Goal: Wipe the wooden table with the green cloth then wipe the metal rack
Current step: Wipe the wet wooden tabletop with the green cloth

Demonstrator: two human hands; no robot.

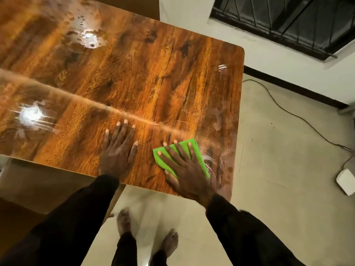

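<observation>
A glossy wooden table fills the upper left of the head view, with bright light glare on its surface. The folded green cloth lies flat near the table's front right corner. My right hand presses down on the cloth with fingers spread. My left hand rests flat on the bare wood just left of the cloth, fingers apart, holding nothing. Wet streaks show on the wood to the right of the cloth. No metal rack is visible.
Beige floor lies right of and below the table. A black cable runs across the floor to a white box at the right edge. A dark barred window sits at top right. My bare feet stand below the table's edge.
</observation>
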